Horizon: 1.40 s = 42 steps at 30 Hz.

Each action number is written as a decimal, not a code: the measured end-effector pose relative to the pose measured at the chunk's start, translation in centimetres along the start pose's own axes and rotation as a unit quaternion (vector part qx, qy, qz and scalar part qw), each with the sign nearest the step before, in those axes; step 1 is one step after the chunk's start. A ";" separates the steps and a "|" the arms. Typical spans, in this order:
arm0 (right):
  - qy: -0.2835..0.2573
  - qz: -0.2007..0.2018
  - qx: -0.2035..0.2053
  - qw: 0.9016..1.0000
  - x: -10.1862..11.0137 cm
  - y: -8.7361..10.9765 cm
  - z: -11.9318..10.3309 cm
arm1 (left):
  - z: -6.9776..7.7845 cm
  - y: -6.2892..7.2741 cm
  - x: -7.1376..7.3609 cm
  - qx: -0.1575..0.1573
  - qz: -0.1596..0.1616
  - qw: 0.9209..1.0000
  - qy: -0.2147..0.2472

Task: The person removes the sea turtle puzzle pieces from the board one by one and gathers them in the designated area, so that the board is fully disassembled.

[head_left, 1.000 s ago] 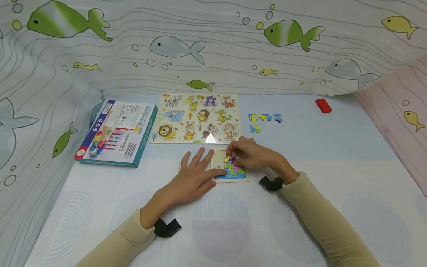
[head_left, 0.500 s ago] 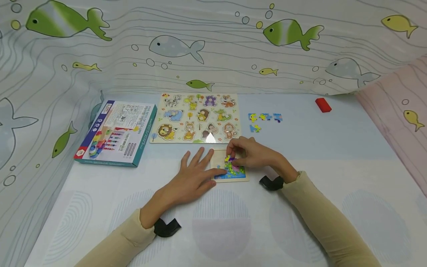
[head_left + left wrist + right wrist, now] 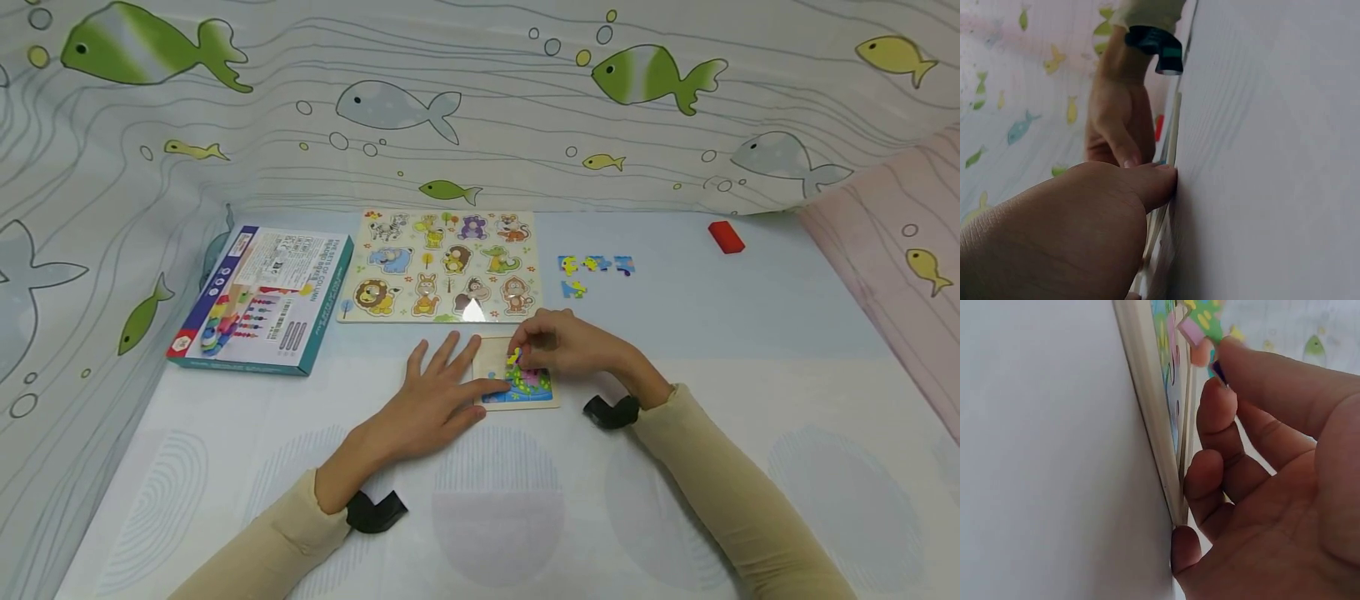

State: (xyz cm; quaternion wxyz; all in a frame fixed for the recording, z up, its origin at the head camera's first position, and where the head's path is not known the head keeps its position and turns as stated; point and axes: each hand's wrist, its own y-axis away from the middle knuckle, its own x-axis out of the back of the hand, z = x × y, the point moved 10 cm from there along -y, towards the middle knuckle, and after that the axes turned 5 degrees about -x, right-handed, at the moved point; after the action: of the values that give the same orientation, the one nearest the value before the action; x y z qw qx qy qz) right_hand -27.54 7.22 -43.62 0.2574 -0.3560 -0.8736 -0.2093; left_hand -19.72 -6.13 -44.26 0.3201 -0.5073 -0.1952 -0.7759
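Observation:
A small jigsaw tray lies in front of me, its lower and right parts filled with colourful pieces and its upper left bare wood. My left hand rests at its left side with fingers spread, the index finger lying over the picture; in the left wrist view the thumb is against the tray's edge. Above the picture my right hand pinches a jigsaw piece, green, yellow and pink, between thumb and fingertips. The piece looks tilted and lifted off the tray. Part of the tray is hidden beneath both hands.
Several loose jigsaw pieces lie beyond my right hand. Behind the tray is an animal puzzle board. A flat toy box stands at the left, a red block at the far right. Fish-printed cloth rises behind.
The piece in my right fingers has turned and tipped up slightly over the tray. My left hand stays where it was.

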 end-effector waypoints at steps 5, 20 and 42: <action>-0.032 -0.019 -0.004 0.999 0.0 0.0 0.3 | 0.0 0.0 0.0 -0.003 0.001 1.000 -0.003; -0.056 0.152 -0.023 0.987 5.7 1.0 2.1 | 0.2 0.0 0.2 0.003 -0.007 1.000 -0.004; 0.001 0.288 -0.147 0.946 12.7 5.4 10.0 | 0.4 0.0 0.4 -0.002 0.004 1.000 -0.002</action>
State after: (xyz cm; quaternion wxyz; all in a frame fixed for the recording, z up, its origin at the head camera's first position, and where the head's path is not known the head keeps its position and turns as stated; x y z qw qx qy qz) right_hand -34.40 22.76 -42.81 0.2525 -0.6259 -0.6931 -0.2533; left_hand -19.57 -6.01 -43.79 0.3217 -0.5102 -0.1921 -0.7741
